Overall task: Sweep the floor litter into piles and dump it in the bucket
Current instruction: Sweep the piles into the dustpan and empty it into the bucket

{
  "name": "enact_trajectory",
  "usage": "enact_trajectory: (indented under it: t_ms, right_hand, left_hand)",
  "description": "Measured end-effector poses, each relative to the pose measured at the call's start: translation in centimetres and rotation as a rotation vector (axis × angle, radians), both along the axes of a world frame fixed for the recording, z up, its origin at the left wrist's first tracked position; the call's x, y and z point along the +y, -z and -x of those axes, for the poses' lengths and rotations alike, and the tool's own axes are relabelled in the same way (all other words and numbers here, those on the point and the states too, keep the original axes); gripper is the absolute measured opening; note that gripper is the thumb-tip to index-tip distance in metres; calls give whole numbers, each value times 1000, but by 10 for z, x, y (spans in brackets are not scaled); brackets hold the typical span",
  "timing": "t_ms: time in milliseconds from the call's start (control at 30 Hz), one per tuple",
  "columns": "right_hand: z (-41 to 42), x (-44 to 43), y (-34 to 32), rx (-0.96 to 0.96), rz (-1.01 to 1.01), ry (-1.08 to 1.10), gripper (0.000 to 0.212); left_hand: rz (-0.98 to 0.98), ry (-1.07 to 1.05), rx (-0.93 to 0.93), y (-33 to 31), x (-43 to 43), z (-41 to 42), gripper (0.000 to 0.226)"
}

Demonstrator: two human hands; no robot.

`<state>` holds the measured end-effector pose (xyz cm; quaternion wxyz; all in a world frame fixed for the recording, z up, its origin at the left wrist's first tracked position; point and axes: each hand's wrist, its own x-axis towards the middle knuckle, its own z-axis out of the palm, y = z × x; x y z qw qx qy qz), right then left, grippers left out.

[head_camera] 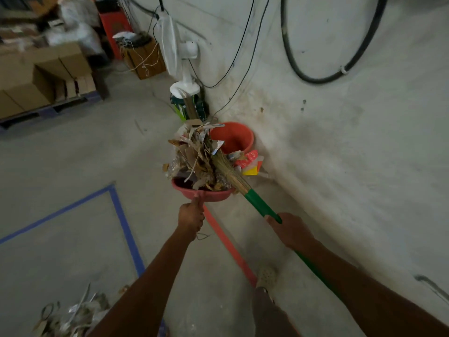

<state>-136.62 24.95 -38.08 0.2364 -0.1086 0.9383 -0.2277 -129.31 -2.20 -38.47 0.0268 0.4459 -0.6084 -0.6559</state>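
1 green-handled broom (260, 203) slants across the load, the right hand (290, 231) grasping its shaft, bristles pressed on the scraps, apparently to stop them sliding off; 1 orange bucket (232, 137) stands where the floor meets the wall, probably parked clear of the swept area; 1 red dustpan (206, 194) is held just short of the bucket's rim, the left hand (191, 218) clenched round its handle, so the dump looks not yet made; 1 heap of paper and cardboard litter (194, 156) fills it; 1 further litter pile (75, 312) lies at the floor's near left edge; a few bright wrappers (249, 162) lie at the bucket's foot.
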Motion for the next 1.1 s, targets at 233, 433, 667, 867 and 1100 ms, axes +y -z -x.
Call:
enact_trajectory:
  t_ms: [233,433,667,867,1100]
  right_hand:
    - [169,-25,12,-49,-24,-15,47]
    - [291,-49,22,-77,-68,-18,47]
    - [418,-108,53,-144,-106,-4,48]
    - [515,-166,93,-263,-161,77,49]
    - [607,-200,166,-372,-302,77,47]
  left_hand:
    - [-22,-39,-24,12,-18,167,52]
    - [-75,-17,-92,36,-47,289,54]
    - [-113,2,-147,84,-107,420,52]
    - [-182,84,-250,146,-166,524,51]
    - [-272,180,-438,231,-205,624,45]
